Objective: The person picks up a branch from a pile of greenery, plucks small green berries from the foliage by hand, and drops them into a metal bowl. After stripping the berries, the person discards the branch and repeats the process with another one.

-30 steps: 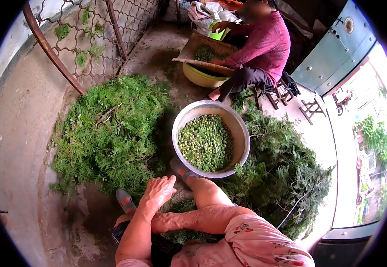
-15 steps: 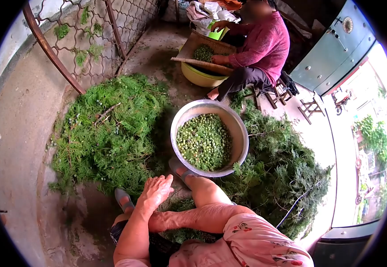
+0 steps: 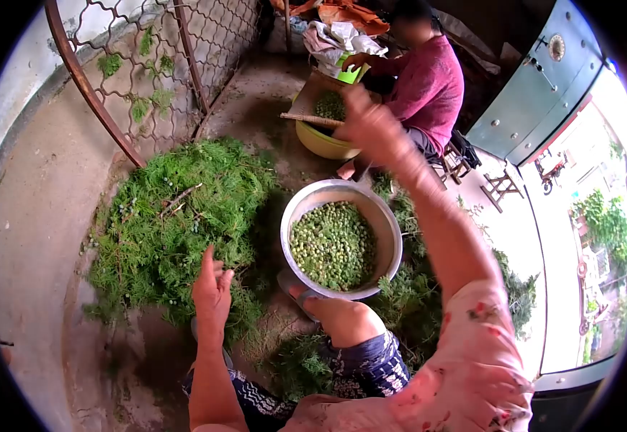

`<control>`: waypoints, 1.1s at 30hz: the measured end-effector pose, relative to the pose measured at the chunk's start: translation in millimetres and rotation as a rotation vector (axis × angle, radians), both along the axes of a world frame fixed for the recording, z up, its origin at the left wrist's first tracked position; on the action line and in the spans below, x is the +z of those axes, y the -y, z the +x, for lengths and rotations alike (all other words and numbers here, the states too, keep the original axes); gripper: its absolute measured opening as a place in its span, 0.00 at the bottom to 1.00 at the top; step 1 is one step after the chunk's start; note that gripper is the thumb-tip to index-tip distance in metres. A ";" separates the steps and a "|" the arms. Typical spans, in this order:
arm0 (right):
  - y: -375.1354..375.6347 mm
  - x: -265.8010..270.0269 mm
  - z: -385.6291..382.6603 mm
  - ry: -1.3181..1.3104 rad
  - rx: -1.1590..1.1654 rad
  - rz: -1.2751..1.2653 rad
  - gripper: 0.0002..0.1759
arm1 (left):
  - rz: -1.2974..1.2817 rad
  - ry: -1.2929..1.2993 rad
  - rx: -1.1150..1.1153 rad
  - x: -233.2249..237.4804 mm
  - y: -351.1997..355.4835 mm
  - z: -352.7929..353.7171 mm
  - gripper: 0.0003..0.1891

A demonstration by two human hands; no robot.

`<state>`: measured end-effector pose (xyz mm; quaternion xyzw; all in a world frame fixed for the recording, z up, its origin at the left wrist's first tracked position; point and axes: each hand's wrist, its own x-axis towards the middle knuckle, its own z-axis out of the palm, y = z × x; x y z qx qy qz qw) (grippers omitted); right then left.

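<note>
My left hand (image 3: 213, 288) is raised above my left knee at the near edge of a heap of green conifer branches (image 3: 184, 223). Its index finger points away from me, the thumb stands apart, and no object shows in it. High and far forward, my right hand (image 3: 377, 131) is smeared by motion and overlaps the co-worker's basket and yellow tub in this view. Between the heaps, in front of my feet, stands a wide metal pot (image 3: 394, 248) partly filled with small round green cones (image 3: 333, 245).
A co-worker in a purple top (image 3: 428, 90) sits beyond the pot, beside a yellow tub (image 3: 317, 144) with a woven tray (image 3: 306, 117) across it. More branches (image 3: 407, 306) lie at right, behind my arm. A lattice (image 3: 148, 65) leans at left; a metal door (image 3: 536, 86) stands at right.
My right arm has swung from across my lap up and forward past the pot. My left hand has moved left and slightly nearer, index finger extended. The view has shifted slightly.
</note>
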<state>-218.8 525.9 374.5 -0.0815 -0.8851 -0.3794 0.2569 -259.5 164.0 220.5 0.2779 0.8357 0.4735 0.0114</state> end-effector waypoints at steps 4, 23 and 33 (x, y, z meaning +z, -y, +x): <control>-134.2 80.3 3.3 -0.509 -0.063 -0.743 0.27 | -0.080 0.131 -0.073 3.1 0.9 6.0 0.31; 194.8 -130.8 248.7 0.106 0.062 -1.432 0.23 | -0.368 -0.222 0.090 31.5 132.8 98.0 0.17; 199.5 -142.9 271.3 0.009 0.132 -1.643 0.30 | -0.550 -0.383 0.183 16.9 157.9 147.9 0.15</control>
